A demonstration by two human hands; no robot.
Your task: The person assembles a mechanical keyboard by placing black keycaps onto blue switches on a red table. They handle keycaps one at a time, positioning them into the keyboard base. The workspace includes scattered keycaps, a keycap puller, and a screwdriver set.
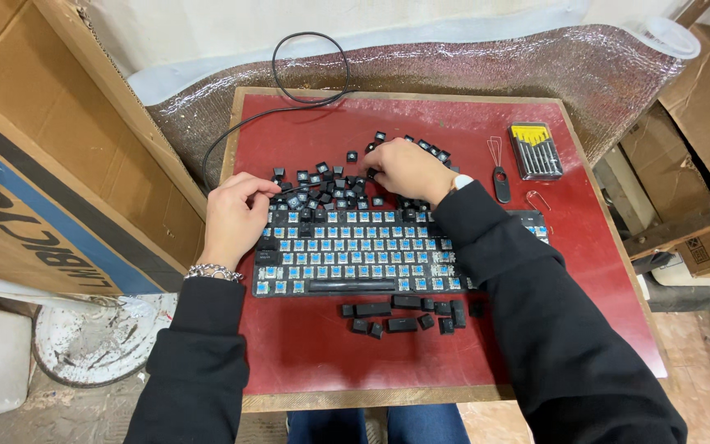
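A black keyboard (355,259) with most caps off and blue switches showing lies on a red table top (314,345). My left hand (236,215) rests on the keyboard's upper left corner, fingers curled by the loose black keycaps (322,187) piled behind it. Reaching across the keyboard, my right hand (408,168) has its fingertips down among those scattered keycaps; whether it pinches one I cannot tell. A row of longer black keycaps (404,316) lies in front of the keyboard.
A black cable (289,90) loops off the table's back edge. A screwdriver set in a clear case (536,150), a wire keycap puller (495,150), a small black tool (501,182) and a wire clip (537,200) lie at the right. Cardboard boxes (51,140) flank the table.
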